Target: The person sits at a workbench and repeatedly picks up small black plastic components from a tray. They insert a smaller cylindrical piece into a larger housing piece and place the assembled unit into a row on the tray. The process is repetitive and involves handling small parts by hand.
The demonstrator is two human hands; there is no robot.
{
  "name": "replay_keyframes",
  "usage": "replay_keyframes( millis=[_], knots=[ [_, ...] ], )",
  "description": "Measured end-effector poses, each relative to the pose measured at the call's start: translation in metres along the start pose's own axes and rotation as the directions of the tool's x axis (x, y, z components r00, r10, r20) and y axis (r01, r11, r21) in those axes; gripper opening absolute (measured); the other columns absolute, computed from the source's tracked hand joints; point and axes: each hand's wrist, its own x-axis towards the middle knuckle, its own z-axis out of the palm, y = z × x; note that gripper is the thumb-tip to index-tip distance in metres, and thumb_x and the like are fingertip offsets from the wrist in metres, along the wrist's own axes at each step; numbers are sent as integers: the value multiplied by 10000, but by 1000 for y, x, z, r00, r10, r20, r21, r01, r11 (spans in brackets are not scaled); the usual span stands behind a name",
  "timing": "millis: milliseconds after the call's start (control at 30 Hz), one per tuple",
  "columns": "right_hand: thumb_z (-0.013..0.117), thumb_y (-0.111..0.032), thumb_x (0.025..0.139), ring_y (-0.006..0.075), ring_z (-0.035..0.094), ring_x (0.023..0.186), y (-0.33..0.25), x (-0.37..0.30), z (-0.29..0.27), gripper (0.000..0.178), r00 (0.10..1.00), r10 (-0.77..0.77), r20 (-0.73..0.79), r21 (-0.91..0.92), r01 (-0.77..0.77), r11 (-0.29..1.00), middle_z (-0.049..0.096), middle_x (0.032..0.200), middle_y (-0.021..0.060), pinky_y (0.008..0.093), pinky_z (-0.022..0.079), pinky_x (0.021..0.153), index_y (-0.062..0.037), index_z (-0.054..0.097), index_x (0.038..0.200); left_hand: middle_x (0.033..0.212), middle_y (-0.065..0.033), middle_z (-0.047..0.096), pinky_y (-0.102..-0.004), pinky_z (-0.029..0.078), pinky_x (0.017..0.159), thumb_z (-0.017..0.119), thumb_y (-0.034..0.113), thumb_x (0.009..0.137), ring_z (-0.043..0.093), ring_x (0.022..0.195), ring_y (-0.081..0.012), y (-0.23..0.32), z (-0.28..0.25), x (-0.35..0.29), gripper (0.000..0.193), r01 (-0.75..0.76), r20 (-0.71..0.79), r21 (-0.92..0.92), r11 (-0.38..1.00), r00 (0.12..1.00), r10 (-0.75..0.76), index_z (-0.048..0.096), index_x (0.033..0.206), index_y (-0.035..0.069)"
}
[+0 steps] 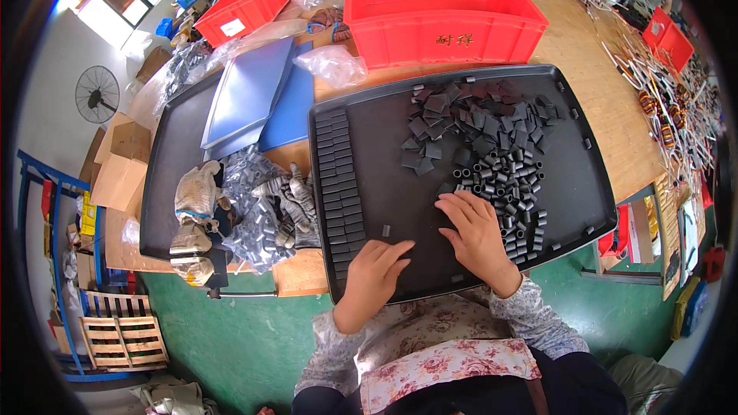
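Observation:
A black tray (400, 146) lies before me with small black parts on it. My left hand (373, 277) is over its near edge, index finger and thumb apart, holding nothing that I can see. One small dark piece (387, 230) lies just beyond its knuckles. Rows of black blocks (340, 184) line the tray's left side. My right hand (475, 234) is beside a heap of short black tubes (507, 184), its fingers stretched out and thumb apart. Behind the tubes is a pile of flat black square pieces (484, 119).
Two red bins, one large (446, 38) and one farther left (246, 4), stand beyond the tray. Left of it are work gloves (292, 204), a plastic bag of grey parts (254, 223) and blue folders (250, 96). Bundled wires (653, 100) lie at the far right.

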Motion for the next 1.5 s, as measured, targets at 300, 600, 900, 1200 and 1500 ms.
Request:
replay_keyframes(
  millis=[300,600,900,1200,1500],
  knots=[
    [723,3,750,262,597,1046,4,-3,5,353,997,-69,-35,-59,66,996,667,1022,32,406,428,933,-78,648,1085,933,-83,694,-383,530,796,817,85,710,629,945,-285,-6,-9,-23,265,-120,12,58,991,993,120,729,953,25],
    [705,45,817,258,647,853,-21,0,-4,213,997,-71,-38,461,80,884,692,869,70,341,527,718,-43,693,1011,990,-90,687,-289,554,735,751,-5,836,658,838,-169,-7,9,-1,270,191,80,-490,850,981,-174,633,1077,17],
    [698,45,749,330,588,1112,-26,3,27,465,952,-233,197,291,170,941,608,1227,120,403,505,947,-48,593,1192,989,-141,674,-244,521,645,574,21,966,633,805,-131,-22,-6,-1,120,271,176,-936,227,914,-365,499,891,76],
    [711,69,751,301,604,919,-18,-5,18,291,999,25,-40,261,-14,965,655,1032,97,382,509,808,-36,649,1015,1076,-103,670,-273,559,842,705,-88,859,656,964,-147,-23,7,-2,301,326,225,-869,371,930,-291,635,1145,-25],
    [674,-23,935,75,604,920,-30,-9,21,88,885,263,385,912,-408,35,654,984,10,244,496,835,-29,616,1000,865,-90,716,-236,561,665,709,-74,857,683,764,-125,-29,13,-6,135,428,332,-728,535,904,-270,662,980,-47]
  ],
)
